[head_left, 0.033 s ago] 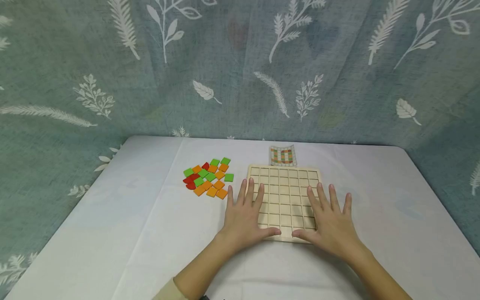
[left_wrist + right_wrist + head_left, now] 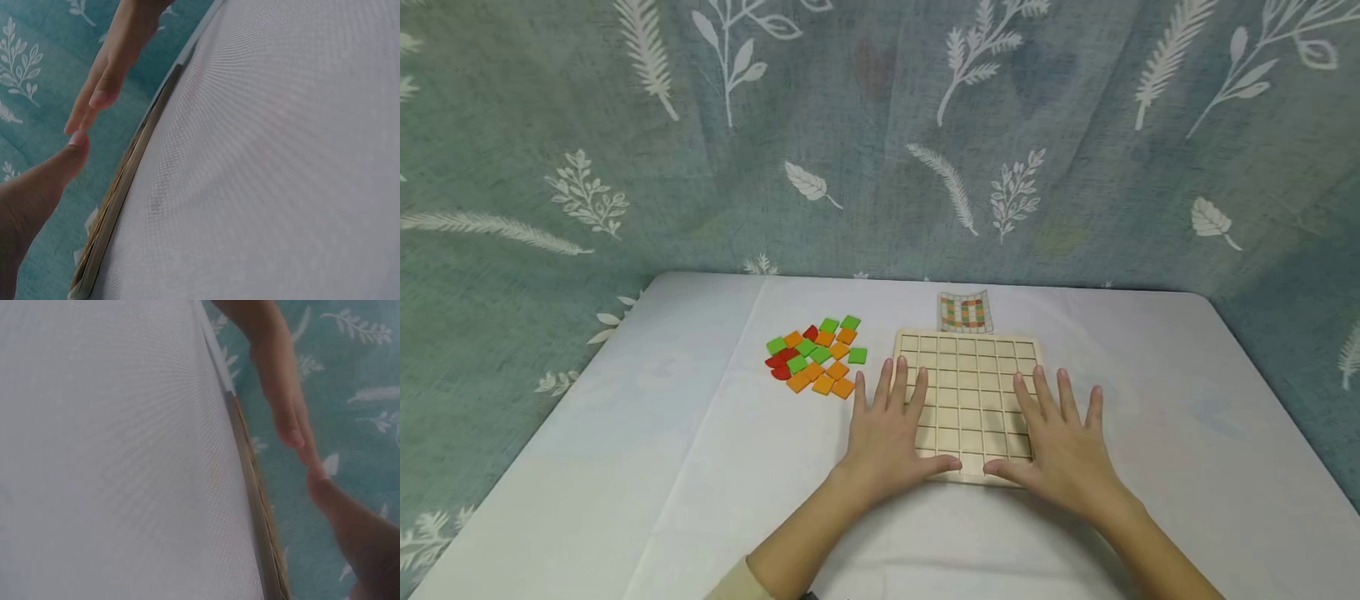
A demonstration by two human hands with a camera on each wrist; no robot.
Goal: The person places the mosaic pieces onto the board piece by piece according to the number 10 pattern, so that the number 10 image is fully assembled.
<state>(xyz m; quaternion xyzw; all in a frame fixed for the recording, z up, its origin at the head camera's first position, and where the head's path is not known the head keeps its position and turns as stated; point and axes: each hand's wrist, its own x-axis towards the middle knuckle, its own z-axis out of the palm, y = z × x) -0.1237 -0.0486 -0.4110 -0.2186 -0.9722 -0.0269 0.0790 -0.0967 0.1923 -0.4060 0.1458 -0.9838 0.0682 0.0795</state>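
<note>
A square wooden grid board [image 2: 970, 400] lies on the table, its cells bare where they show. Over its left side my left hand [image 2: 883, 437] is spread with straight fingers, palm down. My right hand [image 2: 1063, 446] mirrors it over the right side. The thumbs point at each other near the front rim, a small gap between them. Both wrist views show a space between the hands and the board's edge [image 2: 128, 175]. Neither hand holds anything. Left of the board lies a loose group of thin tiles: green squares [image 2: 821, 355], orange squares [image 2: 843, 388] and red rounded pieces [image 2: 781, 373].
Behind the board rests a small, slightly curled pattern card [image 2: 966, 312] with a coloured grid print. A white cloth [image 2: 700, 500] covers the table. A grey-green leaf-print curtain [image 2: 880, 150] hangs behind the far edge.
</note>
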